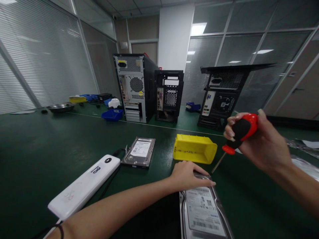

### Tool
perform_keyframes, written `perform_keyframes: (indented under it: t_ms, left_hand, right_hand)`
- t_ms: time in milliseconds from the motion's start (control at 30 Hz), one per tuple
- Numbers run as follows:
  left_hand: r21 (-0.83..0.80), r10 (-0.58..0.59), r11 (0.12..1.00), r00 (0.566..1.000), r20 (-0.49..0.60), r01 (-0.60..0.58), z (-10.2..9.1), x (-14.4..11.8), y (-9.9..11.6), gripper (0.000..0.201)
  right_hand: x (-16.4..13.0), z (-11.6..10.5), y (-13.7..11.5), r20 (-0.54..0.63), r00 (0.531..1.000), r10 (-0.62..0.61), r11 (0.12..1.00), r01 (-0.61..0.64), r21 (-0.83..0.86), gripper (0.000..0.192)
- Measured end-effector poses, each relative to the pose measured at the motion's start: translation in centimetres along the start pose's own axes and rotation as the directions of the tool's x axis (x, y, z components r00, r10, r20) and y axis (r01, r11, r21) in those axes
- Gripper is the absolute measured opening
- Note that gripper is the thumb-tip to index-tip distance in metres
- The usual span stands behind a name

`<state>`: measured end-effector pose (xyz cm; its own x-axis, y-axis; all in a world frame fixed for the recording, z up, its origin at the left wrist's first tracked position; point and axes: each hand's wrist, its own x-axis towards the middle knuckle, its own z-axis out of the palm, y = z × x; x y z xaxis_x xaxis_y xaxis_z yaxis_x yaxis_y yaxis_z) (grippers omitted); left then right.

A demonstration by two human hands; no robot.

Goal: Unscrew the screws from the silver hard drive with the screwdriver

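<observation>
Screwdriver (238,134) in right hand (261,146) — tip at hard drive (204,209)

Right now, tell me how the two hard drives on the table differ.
The near hard drive lies under the left hand, which presses its far end; the far hard drive lies untouched. The near hard drive has the tip of the screwdriver, held in the right hand, at its far corner; the far hard drive sits beside a white device. Both lie flat, label up, on the green table.
</observation>
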<state>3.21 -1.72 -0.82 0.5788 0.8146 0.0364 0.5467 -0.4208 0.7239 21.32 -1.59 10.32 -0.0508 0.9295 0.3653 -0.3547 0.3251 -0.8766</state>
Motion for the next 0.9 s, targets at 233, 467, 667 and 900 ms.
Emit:
perform_keyframes:
  t_ms: [233, 467, 667, 900]
  left_hand:
    - [-0.020, -0.020, 1.000, 1.000, -0.012, 0.020, 0.03, 0.04, 0.12, 0.058]
    - [-0.009, -0.018, 1.000, 0.999, -0.032, 0.018, 0.32, 0.10, -0.10, 0.058]
    - [-0.002, -0.019, 1.000, 1.000, -0.019, 0.019, 0.22, 0.09, -0.05, 0.059]
    - [-0.003, -0.020, 1.000, 0.999, -0.035, 0.020, 0.20, 0.06, 0.00, 0.061]
  right_hand:
    - [0.41, -0.19, 0.18, -0.015, 0.999, -0.033, 0.995, 0.032, -0.090, 0.021]
    - [0.44, 0.13, -0.01, 0.096, 0.995, -0.011, 0.997, 0.019, -0.081, 0.020]
    - [0.79, -0.08, 0.28, 0.130, 0.992, 0.006, 0.998, 0.001, -0.055, 0.019]
    - [0.64, 0.36, 0.24, 0.165, 0.986, -0.013, 0.998, 0.024, -0.063, 0.019]
